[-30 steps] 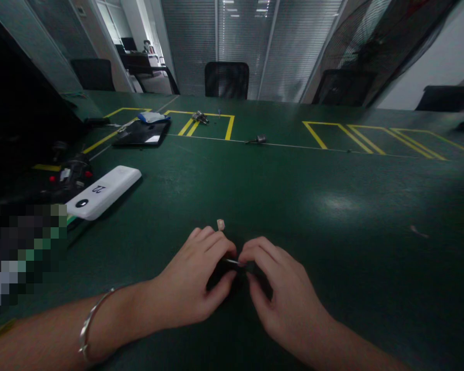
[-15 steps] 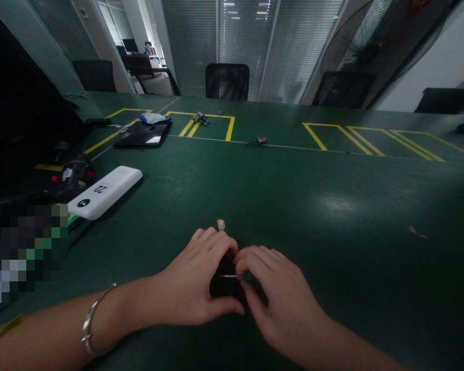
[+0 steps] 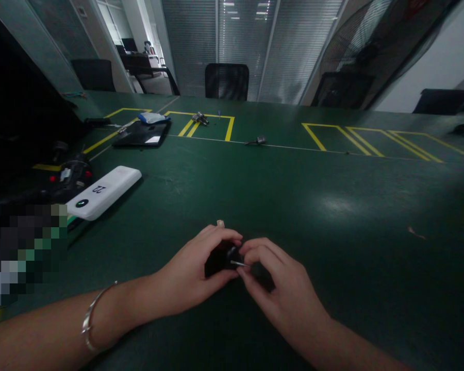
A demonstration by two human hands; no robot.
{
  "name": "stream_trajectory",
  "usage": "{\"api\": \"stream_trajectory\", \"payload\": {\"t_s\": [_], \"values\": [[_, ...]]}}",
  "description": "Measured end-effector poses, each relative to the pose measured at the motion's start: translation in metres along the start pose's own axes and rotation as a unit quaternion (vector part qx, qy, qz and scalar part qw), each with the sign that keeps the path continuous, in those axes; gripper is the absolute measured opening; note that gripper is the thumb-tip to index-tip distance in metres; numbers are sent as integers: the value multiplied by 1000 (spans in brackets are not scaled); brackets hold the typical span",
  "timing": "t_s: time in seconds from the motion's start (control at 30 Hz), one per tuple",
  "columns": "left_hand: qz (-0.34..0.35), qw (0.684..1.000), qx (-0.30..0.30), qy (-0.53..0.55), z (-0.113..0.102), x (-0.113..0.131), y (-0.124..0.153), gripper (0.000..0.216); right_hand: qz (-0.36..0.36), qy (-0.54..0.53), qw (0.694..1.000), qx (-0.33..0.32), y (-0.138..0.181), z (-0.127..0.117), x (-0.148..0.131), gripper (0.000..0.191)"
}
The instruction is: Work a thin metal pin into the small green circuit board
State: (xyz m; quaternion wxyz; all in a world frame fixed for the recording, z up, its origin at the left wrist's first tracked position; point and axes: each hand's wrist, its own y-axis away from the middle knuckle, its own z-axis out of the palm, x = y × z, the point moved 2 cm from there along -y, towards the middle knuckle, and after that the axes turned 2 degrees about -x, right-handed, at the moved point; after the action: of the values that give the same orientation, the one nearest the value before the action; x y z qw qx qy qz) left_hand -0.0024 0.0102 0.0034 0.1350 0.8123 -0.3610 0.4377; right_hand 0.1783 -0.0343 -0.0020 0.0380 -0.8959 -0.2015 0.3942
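Note:
My left hand (image 3: 195,265) curves around a small glossy black object (image 3: 232,253), with the thumb on the near side and the fingers on the far side. Most of that object is in shadow, and its kind cannot be made out. Close on the right, my right hand (image 3: 282,288) pinches a small screwdriver-like tool with a thin bright metal shaft (image 3: 238,263). The shaft points left, its tip at the black object. A dark part, perhaps its handle, shows inside my right palm. A small pale piece (image 3: 220,223) sits just beyond my left fingers.
On the left of the green table (image 3: 255,190) rests a white power bank (image 3: 106,191) marked 22, beside dark gear (image 3: 75,170). Farther back lie a black tablet-like slab (image 3: 139,135), a blue-and-white packet (image 3: 154,118), metal parts (image 3: 200,119) and a small grey piece (image 3: 260,139).
My left thumb has moved up and in, closing toward the fingers around the black object. The metal shaft has shifted slightly right and up and now tilts, with my right hand still pinching it.

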Motion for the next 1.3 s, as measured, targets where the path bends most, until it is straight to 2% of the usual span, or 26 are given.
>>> {"api": "stream_trajectory", "payload": {"t_s": [0.1, 0.23, 0.5, 0.67, 0.77, 1.0, 1.3], "values": [[7, 999, 8, 34, 0, -2, 1, 47, 1, -38, 999, 26, 0, -2, 0, 14], [17, 998, 14, 58, 1, -1, 3, 53, -7, -51, 998, 27, 1, -2, -1, 15], [-14, 996, 16, 88, 0, 0, 0, 39, -15, -82, 995, 61, 0, -4, -4, 19], [-58, 973, 0, 226, 2, -4, 0, 45, -29, -86, 991, 101, 1, -7, -6, 21], [-75, 961, 13, 267, 2, -5, 0, 50, -30, -80, 990, 116, 2, -6, -6, 20], [-68, 965, 10, 252, 3, -3, 2, 48, -38, -87, 989, 113, 1, -5, -4, 21], [-63, 967, -29, 245, 6, -8, 3, 49, -39, -96, 989, 108, 0, -5, -5, 21]]}}
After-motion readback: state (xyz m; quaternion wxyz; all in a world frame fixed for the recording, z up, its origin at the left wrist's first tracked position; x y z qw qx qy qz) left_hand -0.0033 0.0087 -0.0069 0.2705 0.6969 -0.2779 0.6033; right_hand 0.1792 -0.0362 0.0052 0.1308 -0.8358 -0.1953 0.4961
